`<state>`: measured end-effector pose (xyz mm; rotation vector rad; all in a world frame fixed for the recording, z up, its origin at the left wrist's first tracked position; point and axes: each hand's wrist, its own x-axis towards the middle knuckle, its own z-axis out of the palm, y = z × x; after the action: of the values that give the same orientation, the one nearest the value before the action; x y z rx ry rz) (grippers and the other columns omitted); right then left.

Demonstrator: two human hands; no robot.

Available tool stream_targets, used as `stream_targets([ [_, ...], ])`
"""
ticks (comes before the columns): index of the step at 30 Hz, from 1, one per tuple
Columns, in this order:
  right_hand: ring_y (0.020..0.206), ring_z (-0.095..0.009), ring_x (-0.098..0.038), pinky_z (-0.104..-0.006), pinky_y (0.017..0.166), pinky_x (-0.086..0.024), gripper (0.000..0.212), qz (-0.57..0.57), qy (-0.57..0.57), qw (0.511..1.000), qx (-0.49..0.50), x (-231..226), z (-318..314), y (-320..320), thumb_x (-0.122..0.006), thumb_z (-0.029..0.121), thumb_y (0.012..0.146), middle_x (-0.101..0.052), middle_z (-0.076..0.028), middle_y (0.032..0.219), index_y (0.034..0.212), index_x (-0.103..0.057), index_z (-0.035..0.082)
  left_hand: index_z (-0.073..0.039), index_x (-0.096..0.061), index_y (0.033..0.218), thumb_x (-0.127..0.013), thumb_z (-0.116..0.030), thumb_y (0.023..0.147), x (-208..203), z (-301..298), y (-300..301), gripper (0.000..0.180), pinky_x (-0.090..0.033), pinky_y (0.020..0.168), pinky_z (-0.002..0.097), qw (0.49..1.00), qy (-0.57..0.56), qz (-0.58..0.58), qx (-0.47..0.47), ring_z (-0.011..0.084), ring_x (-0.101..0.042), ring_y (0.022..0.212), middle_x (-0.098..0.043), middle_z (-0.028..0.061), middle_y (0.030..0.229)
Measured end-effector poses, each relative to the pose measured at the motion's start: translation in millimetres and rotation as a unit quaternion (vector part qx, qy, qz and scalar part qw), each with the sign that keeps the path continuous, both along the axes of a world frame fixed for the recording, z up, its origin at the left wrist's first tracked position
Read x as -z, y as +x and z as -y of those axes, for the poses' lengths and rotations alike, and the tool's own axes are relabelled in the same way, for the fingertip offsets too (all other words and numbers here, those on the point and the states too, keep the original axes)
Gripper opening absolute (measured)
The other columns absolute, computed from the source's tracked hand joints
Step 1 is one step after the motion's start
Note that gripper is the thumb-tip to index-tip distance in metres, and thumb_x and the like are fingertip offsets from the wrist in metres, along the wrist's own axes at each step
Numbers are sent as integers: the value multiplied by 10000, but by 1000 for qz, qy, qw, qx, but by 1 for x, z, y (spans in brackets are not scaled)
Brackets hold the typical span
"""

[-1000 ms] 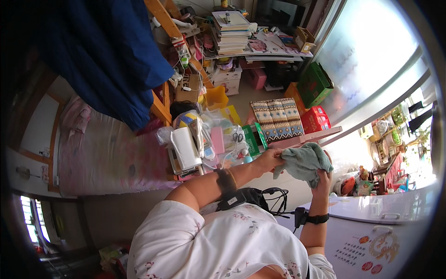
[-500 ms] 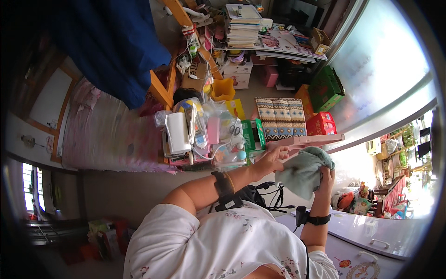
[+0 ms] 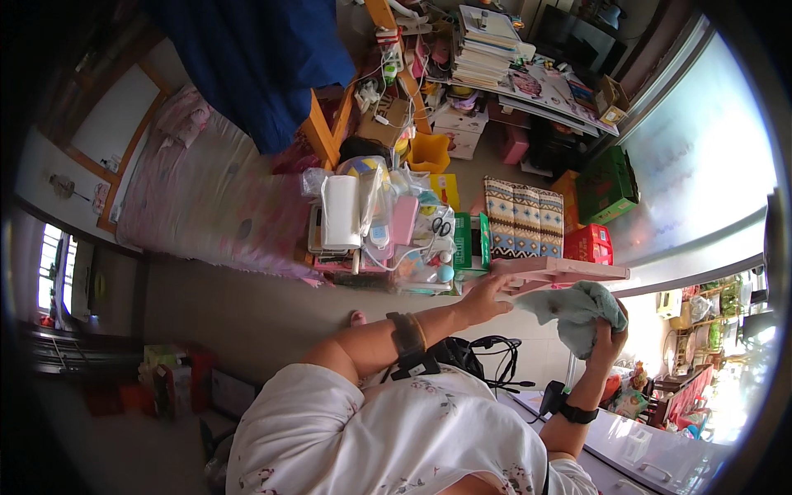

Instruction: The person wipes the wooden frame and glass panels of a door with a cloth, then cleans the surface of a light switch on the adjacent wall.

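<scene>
A grey-green cloth (image 3: 582,312) hangs bunched from my right hand (image 3: 609,337), whose fingers are closed round its right part. The cloth's loose left end trails toward my left hand (image 3: 487,302). That hand is at the left end of a pale pink slatted rack (image 3: 561,271), with thumb and fingers apart. Whether its fingertips touch the rack, I cannot tell. The rack lies just beyond the cloth, and part of its lower side is hidden.
Left of the rack, a crowded low table holds a white box-like item (image 3: 340,212), scissors (image 3: 442,225) and a green box (image 3: 472,241). Beyond lie a patterned cushion (image 3: 524,216) and red carton (image 3: 589,245). A white cabinet (image 3: 652,437) stands at lower right; black cables (image 3: 503,363) hang near my body.
The cloth and my right hand have moved right, away from my left hand. My left fingers have spread. The whole view has shifted, so the room appears farther right.
</scene>
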<state>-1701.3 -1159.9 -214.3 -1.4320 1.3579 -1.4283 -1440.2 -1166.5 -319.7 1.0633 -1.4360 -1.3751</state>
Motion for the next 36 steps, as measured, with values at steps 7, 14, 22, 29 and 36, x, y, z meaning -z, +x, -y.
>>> stream_targets([
  [7,1021,-194,-539,-326,922,-393,544,134,124,967,-179,-7,-22,51,-653,143,687,-571,-109,1092,1172,-483,-36,-48,-239,1399,-723,-77,685,-28,-21,4,862,-265,1045,333,995,-37,-70,57,205,-319,1266,-327,108,1385],
  [14,1051,-278,-543,-394,921,-425,473,346,165,908,-169,1,-22,70,-501,176,792,-547,-167,1139,1214,-448,-30,-49,-241,1396,-681,-96,741,-47,-31,18,790,-229,1059,330,958,113,-200,170,202,-298,1272,-312,87,1377],
  [22,1114,-308,-507,-421,951,-411,516,336,181,910,-162,14,-30,82,-505,201,820,-499,-184,1225,1269,-399,-31,-73,-241,1402,-541,-319,889,-18,-40,15,643,-266,1028,323,972,114,-200,47,153,-342,1231,-346,69,1368],
  [29,1133,-291,-497,-390,966,-395,527,300,204,892,-269,18,-42,80,-495,192,819,-495,-184,1237,1276,-387,-48,-87,-283,1380,-571,-503,823,-46,-58,27,753,-283,1038,338,848,252,-439,160,158,-372,1242,-383,64,1354],
  [36,1107,-303,-520,-407,956,-413,513,358,253,864,-248,34,-40,72,-496,218,825,-514,-196,1212,1256,-408,-47,-28,-315,1342,-756,-385,699,-75,-60,21,858,-332,1009,323,879,116,-415,201,183,-419,1204,-457,72,1280],
])
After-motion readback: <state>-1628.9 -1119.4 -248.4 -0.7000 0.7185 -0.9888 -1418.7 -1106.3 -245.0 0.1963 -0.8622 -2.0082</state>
